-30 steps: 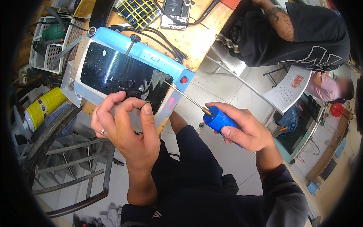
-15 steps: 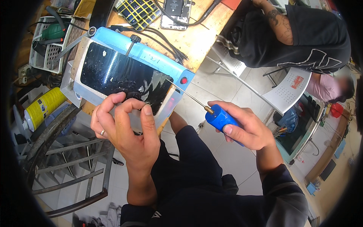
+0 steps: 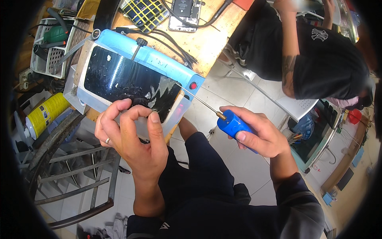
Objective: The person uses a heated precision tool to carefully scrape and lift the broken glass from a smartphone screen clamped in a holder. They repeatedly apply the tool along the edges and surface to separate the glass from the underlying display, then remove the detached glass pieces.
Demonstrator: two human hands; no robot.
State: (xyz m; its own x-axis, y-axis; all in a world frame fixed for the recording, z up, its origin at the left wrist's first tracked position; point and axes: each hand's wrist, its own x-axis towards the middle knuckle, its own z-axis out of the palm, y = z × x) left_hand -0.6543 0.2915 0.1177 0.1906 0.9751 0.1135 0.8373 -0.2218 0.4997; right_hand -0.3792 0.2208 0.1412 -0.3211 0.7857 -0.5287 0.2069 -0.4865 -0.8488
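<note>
A dark glass phone screen (image 3: 119,73), with pale smeared residue toward its right end, lies on the flat top of a blue bench machine (image 3: 169,65). My left hand (image 3: 133,131) has its fingers bent, with the fingertips at the screen's near edge; thumb and index finger are close together. In my right hand (image 3: 264,133) is a blue rotary tool (image 3: 234,125) with a brass collar and a long thin metal shaft. The shaft's tip reaches the screen's right end, beside the machine's red button (image 3: 193,85). Any tiny bit between the left fingertips cannot be made out.
An opened phone (image 3: 184,16), a yellow-gridded item (image 3: 146,14) and black cables (image 3: 175,44) lie on the wooden bench. To the left are a white basket (image 3: 49,61), a yellow spray can (image 3: 47,111) and a metal chair (image 3: 79,179). Another person (image 3: 326,59) sits at right.
The person at right has turned and leaned, with their arm now raised. My hands, the tool and the screen stay nearly in place.
</note>
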